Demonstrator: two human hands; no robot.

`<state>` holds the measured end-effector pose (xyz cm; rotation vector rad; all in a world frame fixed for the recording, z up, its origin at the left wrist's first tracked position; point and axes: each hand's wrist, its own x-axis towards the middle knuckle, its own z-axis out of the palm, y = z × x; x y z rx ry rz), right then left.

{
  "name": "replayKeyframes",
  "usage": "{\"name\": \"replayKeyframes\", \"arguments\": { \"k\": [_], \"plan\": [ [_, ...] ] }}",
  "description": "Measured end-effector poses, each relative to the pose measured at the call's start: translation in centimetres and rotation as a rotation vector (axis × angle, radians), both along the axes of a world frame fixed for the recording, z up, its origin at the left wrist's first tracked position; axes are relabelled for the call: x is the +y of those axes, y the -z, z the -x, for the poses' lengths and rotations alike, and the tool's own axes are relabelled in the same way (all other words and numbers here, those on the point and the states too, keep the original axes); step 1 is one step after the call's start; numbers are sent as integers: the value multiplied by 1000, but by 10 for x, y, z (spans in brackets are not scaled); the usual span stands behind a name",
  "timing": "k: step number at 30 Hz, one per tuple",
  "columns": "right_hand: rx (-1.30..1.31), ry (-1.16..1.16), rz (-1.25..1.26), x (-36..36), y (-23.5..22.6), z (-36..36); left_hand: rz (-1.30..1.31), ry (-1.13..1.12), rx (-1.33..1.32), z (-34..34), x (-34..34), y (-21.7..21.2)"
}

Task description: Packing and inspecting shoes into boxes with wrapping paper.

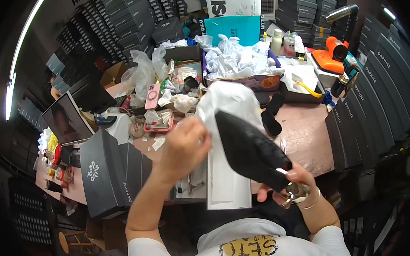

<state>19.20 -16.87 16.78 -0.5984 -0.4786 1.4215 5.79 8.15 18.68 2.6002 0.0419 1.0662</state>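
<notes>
A black pointed shoe [247, 146] is tilted in front of me, its toe toward the upper left. Around its back end my right hand [303, 181] is closed. A shiny gold-and-silver metal piece [295, 193] shows at that hand; whether it belongs to the shoe, I cannot tell. My left hand [185, 145], slightly blurred, is closed with fingers curled, left of the toe and near crumpled white tissue paper [231, 96]. What its fingers hold, if anything, is hidden. Below the shoe lies an open white box [229, 187] with paper in it.
Dark shoe boxes [103, 175] stand at left, with a tall stack [370, 105] at right. Behind are a tray of crumpled paper [241, 59], a pink phone [153, 96], an orange device [329, 61] and a black shoe [273, 115]. A screen [65, 119] stands at far left.
</notes>
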Motion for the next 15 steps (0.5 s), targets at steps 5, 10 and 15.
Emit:
{"name": "replayKeyframes", "arguments": {
  "k": [5,10,15],
  "plan": [
    [262,63,163,34,71,-6,382,-83,-95,36,-46,63],
    [652,24,243,21,119,10,229,-159,236,22,-24,94],
    [915,-104,82,11,142,14,198,-9,233,1,-26,101]
  ]
}}
